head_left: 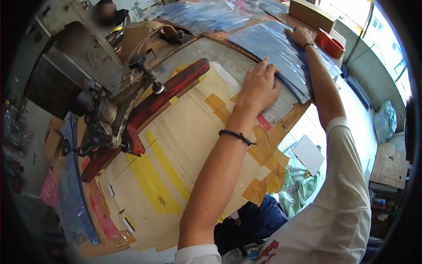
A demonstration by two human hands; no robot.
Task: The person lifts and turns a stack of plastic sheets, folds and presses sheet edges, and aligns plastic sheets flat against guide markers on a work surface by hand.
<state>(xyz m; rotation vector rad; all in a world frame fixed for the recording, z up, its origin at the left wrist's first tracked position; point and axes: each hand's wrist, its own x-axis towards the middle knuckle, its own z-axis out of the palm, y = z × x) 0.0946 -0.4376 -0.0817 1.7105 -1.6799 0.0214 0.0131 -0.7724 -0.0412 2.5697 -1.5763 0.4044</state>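
Note:
A stack of clear bluish plastic sheets [268,46] lies on the table at the upper right. My right hand [302,36] rests on the far edge of the stack, fingers spread. At the stack's near left corner is my left hand [260,86], its fingers bent against the sheet edges; whether it grips any sheet is hidden. Left of my forearm, a machine with a long red bar [176,88] stands over a tan board [176,127] patched with yellow and brown tape.
A red tape roll [329,43] sits by a cardboard box [311,15] at the upper right. More plastic sheets [206,17] lie at the back. A blue strip of plastic [74,189] hangs at the left. Part of a person [107,13] shows at the upper left.

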